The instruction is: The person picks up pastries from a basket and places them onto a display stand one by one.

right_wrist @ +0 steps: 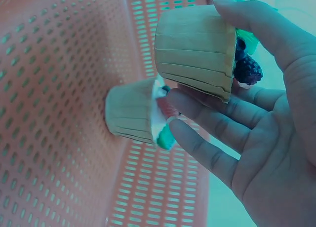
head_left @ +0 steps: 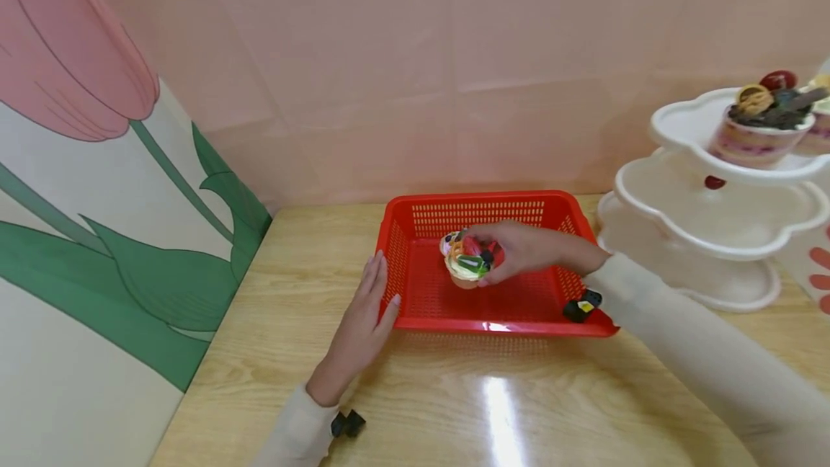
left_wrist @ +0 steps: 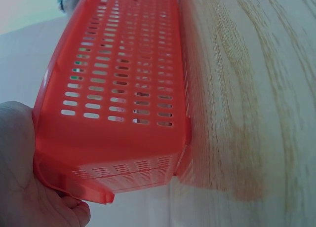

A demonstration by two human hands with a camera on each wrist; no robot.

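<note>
- Cream-topped cupcake [head_left: 459, 270] in pleated tan paper: pinched by right hand [head_left: 519, 247] over red perforated plastic basket [head_left: 480, 197].
- Similar pleated-cup cupcake [right_wrist: 129, 111]: its eleven o'clock.
- Left hand [head_left: 359, 324]: straight-fingered against basket's eight o'clock.
- Scalloped white tiered stand [head_left: 720, 211]: basket's two o'clock.

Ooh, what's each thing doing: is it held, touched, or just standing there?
Right hand: holding the front cupcake
Front cupcake: held, topping up, off the basket floor
Other cupcake: standing in the basket
Red basket: on the table, touched
Left hand: resting against the basket's left side
Cake stand: standing upright
Dessert cup: on the stand's top tier
</note>
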